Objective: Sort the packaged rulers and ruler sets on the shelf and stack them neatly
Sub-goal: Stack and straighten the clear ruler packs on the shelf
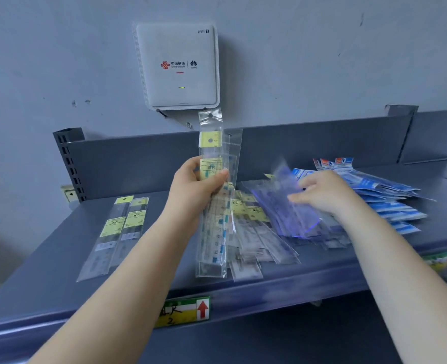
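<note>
Our left hand (201, 185) grips a bunch of clear bagged rulers (213, 206) upright. Our right hand (322, 193), fingers apart, touches blue bagged ruler sets (290, 216) beneath it. They look light, slippery; hold mid-length.

Blurred by motion: right hand (322, 191) and blue ruler sets (293, 206) under it, print unreadable. Partly hidden behind left hand (194, 185): yellow label of held ruler packs (213, 206). Too small to read: labels on two flat rulers (117, 229). Cut off at right edge: coloured packages (445, 264) below the shelf (59, 271).
</note>
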{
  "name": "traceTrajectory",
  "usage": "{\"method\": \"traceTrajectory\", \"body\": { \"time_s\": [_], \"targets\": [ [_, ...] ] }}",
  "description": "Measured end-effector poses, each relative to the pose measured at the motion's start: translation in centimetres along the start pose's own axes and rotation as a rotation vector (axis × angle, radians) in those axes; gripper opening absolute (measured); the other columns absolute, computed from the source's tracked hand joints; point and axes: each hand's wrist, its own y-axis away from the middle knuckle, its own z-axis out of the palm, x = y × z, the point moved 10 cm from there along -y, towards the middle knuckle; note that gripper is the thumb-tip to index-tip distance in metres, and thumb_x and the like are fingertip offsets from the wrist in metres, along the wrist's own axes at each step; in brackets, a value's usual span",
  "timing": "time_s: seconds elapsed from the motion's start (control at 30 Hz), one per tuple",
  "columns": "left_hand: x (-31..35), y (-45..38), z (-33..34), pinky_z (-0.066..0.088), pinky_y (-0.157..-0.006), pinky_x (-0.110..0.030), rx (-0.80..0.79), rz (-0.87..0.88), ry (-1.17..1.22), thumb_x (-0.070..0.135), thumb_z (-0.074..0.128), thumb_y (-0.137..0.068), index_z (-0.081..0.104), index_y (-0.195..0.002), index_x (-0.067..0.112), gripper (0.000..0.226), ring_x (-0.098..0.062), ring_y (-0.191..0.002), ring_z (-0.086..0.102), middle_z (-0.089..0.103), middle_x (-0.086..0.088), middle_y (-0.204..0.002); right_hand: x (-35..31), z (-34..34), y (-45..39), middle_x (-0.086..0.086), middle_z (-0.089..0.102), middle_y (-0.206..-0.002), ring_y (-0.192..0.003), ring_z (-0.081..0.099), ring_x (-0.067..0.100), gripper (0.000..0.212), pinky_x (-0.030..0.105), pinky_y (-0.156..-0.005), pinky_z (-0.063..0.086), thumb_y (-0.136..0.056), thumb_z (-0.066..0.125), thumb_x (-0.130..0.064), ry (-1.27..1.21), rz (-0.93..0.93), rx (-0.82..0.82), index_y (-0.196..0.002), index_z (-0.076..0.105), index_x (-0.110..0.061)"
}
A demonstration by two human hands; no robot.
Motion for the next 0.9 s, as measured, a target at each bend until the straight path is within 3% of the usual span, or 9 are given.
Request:
{"method": "traceTrajectory", "body": {
  "time_s": [0.1,0.17,0.27,0.47,0.57,0.67,0.77,0.83,0.9],
  "targets": [
    [-0.3,-0.1,0.2,0.054,-0.083,-0.053,0.018,-0.006,-0.006,0.012,0.071,-0.083,0.056,-0.114,0.012,0.034,-0.035,-0.091,0.066,0.064,-0.024,-0.111,0.2,-0.3,0.4,0.015,0.065,-0.11,-0.102,0.059,0.03,0.051,0.033,-0.084,0.047,-0.075,0.075,-0.031,0.244,0.025,0.064,-0.111,0.061,0.002],
    [-0.3,-0.2,0.3,0.054,-0.083,-0.055,0.028,0.005,-0.008,0.014,0.073,-0.081,0.055,-0.112,0.013,0.036,-0.035,-0.089,0.067,0.063,-0.026,-0.109,-3.0,-0.2,1.8,0.002,0.065,-0.095,-0.091,0.06,0.019,0.043,0.026,-0.074,0.044,-0.074,0.075,-0.038,-0.029,-0.134,0.106,-0.104,0.064,-0.009],
    [0.1,-0.2,0.4,0.056,-0.076,-0.043,0.04,0.039,0.007,0.011,0.074,-0.079,0.053,-0.104,0.012,0.033,-0.025,-0.073,0.065,0.066,-0.015,-0.09,-7.8,3.9,5.1,-0.009,0.063,-0.075,-0.068,0.058,0.004,0.035,0.021,-0.063,0.042,-0.067,0.077,-0.045,-0.314,-0.279,-0.148,-0.088,0.062,-0.021],
    [1.0,0.3,-1.2,0.047,-0.057,-0.025,0.041,0.055,-0.133,0.028,0.066,-0.087,0.053,-0.091,0.018,0.017,-0.014,-0.066,0.059,0.06,0.001,-0.074,-9.2,7.5,5.3,-0.003,0.061,-0.052,-0.042,0.053,0.008,0.02,0.018,-0.044,0.042,-0.08,0.073,-0.016,-0.568,-0.31,-0.219,-0.072,0.054,-0.018],
    [0.7,0.4,-2.3,0.057,-0.072,-0.04,-0.016,-0.007,-0.147,0.02,0.062,-0.09,0.057,-0.101,0.017,0.013,-0.02,-0.081,0.068,0.068,-0.013,-0.102,-9.1,7.4,5.1,0.003,0.064,-0.057,-0.044,0.055,0.012,0.013,0.018,-0.04,0.041,-0.085,0.065,-0.006,-0.711,-0.266,-0.263,-0.076,0.058,-0.012],
    [0.8,0.8,-3.4,0.056,-0.08,-0.048,-0.015,-0.011,-0.135,0.011,0.061,-0.09,0.058,-0.107,0.014,0.018,-0.018,-0.079,0.072,0.069,-0.011,-0.105,-7.4,5.0,4.1,0.002,0.063,-0.057,-0.039,0.049,0.007,0.013,0.015,-0.038,0.037,-0.087,0.062,-0.004,-0.778,-0.204,-0.169,-0.077,0.06,-0.013],
    [1.0,0.7,-4.4,0.053,-0.083,-0.049,0.032,-0.002,-0.089,0.011,0.062,-0.089,0.057,-0.108,0.012,0.02,-0.012,-0.066,0.07,0.069,-0.006,-0.094,-4.0,0.7,2.6,0.008,0.065,-0.069,-0.058,0.058,0.013,0.004,0.02,-0.054,0.043,-0.082,0.07,-0.012,-0.433,-0.176,0.009,-0.086,0.068,-0.011],
    [1.0,0.6,-4.7,0.05,-0.085,-0.053,0.062,-0.009,-0.06,0.012,0.065,-0.088,0.057,-0.109,0.01,0.022,-0.016,-0.068,0.068,0.067,-0.006,-0.091,-0.9,-0.3,1.2,0.019,0.069,-0.094,-0.088,0.064,0.029,0.032,0.031,-0.075,0.046,-0.077,0.075,-0.02,-0.007,-0.078,0.023,-0.102,0.068,-0.001],
    [0.9,0.5,-4.3,0.052,-0.083,-0.05,0.062,-0.007,-0.036,0.014,0.066,-0.087,0.057,-0.107,0.01,0.022,-0.016,-0.067,0.066,0.067,-0.006,-0.089,1.2,-0.6,0.8,0.015,0.066,-0.107,-0.101,0.06,0.03,0.05,0.031,-0.081,0.043,-0.074,0.077,-0.029,0.256,0.003,0.002,-0.114,0.063,-0.002]
  ]
}}
